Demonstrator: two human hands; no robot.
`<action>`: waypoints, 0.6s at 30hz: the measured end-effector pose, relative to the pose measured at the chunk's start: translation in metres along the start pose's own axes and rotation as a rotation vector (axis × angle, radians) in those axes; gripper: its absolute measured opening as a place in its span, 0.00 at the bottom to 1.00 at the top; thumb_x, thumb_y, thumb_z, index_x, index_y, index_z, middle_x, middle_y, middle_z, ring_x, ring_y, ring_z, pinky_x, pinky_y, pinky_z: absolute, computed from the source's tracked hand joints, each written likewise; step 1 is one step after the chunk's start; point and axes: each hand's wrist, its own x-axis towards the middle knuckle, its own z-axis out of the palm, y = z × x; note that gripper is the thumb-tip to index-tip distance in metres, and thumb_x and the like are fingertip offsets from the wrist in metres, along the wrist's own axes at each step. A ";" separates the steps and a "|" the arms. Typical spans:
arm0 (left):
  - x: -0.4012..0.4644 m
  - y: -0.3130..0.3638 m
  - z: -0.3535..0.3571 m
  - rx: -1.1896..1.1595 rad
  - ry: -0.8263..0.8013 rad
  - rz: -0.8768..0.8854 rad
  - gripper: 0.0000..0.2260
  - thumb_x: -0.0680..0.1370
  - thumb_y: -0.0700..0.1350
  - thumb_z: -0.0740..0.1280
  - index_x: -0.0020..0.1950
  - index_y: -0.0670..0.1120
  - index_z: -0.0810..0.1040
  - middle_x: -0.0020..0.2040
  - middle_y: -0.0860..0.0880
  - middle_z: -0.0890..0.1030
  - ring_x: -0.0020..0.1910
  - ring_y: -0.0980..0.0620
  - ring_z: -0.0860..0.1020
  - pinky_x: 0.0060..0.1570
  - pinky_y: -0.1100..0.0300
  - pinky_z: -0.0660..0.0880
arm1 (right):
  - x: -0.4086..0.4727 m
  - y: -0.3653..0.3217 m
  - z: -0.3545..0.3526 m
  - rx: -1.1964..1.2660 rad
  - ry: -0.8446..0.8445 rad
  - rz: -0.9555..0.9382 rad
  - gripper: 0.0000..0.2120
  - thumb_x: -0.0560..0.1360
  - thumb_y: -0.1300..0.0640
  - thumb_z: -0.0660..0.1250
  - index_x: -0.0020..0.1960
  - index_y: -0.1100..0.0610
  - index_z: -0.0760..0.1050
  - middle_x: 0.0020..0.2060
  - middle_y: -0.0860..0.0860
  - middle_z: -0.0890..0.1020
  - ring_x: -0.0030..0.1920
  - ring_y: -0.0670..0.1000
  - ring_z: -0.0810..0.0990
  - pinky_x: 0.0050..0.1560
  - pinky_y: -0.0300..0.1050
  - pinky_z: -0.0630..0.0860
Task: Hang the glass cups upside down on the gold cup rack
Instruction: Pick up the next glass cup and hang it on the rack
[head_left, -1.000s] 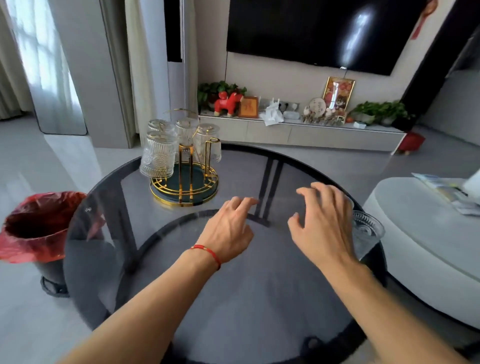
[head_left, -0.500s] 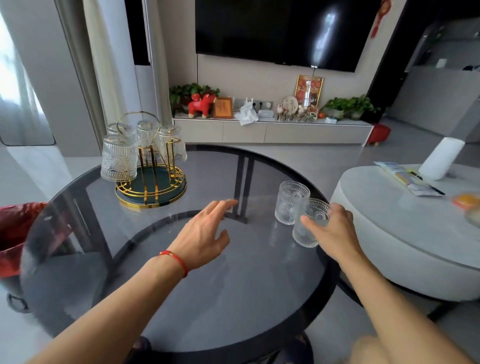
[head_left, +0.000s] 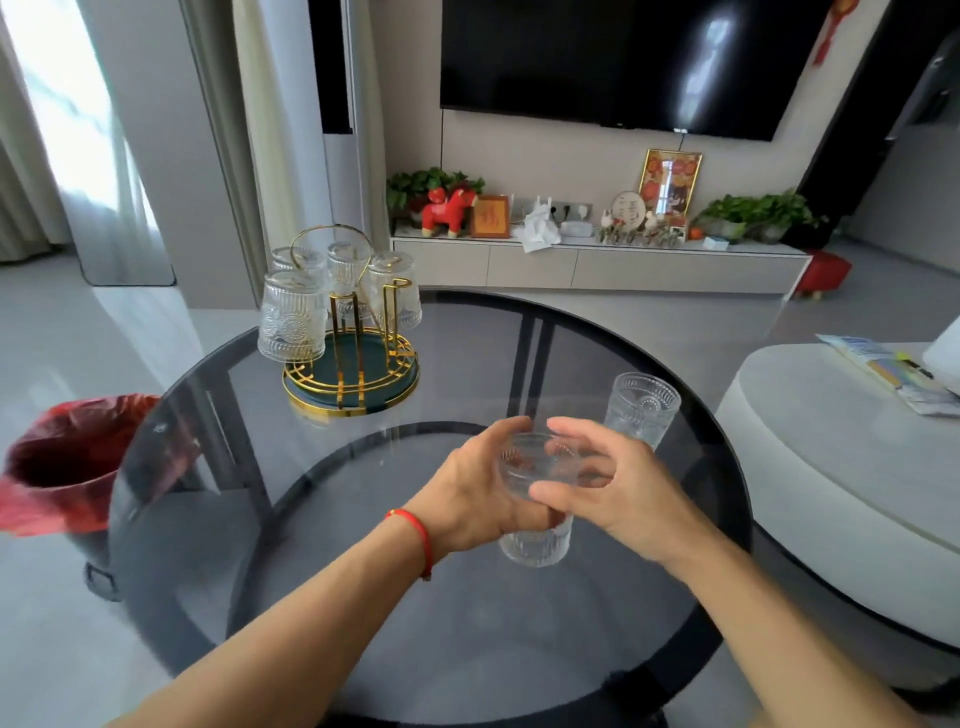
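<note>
Both hands hold one ribbed glass cup (head_left: 537, 540) upright above the middle of the round dark glass table (head_left: 467, 649). My left hand (head_left: 475, 491) wraps its left side and my right hand (head_left: 618, 493) its right side. A second glass cup (head_left: 641, 408) stands upright on the table just behind my right hand. The gold cup rack (head_left: 350, 364), on a round green base, stands at the table's far left. Several glass cups hang upside down on it, the nearest one (head_left: 292, 322) at its left; one gold peg (head_left: 392, 306) at the right front is bare.
A bin lined with a red bag (head_left: 67, 457) stands left of the table. A low white round table (head_left: 852, 457) with papers sits at the right. Behind are a TV console (head_left: 597, 262) with ornaments and a wall-mounted TV.
My right hand has lifted one cup from beside the other and brought it to the table's middle. My left hand has closed on it too. The view has shifted slightly.
</note>
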 end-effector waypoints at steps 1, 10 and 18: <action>0.001 -0.002 -0.010 -0.064 0.069 -0.037 0.45 0.63 0.51 0.83 0.76 0.52 0.67 0.64 0.54 0.80 0.62 0.56 0.80 0.65 0.55 0.78 | 0.008 -0.003 0.006 0.106 -0.015 0.007 0.38 0.66 0.39 0.81 0.73 0.45 0.74 0.61 0.44 0.83 0.58 0.40 0.84 0.54 0.35 0.81; 0.013 -0.012 -0.063 -0.544 0.433 -0.169 0.36 0.66 0.48 0.84 0.68 0.46 0.69 0.60 0.46 0.79 0.53 0.50 0.84 0.44 0.51 0.86 | 0.051 -0.020 0.076 0.786 -0.053 0.356 0.22 0.85 0.44 0.59 0.69 0.58 0.75 0.57 0.65 0.86 0.52 0.69 0.87 0.51 0.60 0.84; 0.013 -0.024 -0.079 -0.624 0.464 -0.245 0.20 0.77 0.63 0.67 0.62 0.52 0.80 0.59 0.50 0.83 0.56 0.50 0.83 0.56 0.49 0.81 | 0.076 -0.023 0.104 1.075 -0.001 0.433 0.20 0.83 0.46 0.65 0.68 0.58 0.78 0.58 0.62 0.87 0.54 0.59 0.87 0.44 0.49 0.86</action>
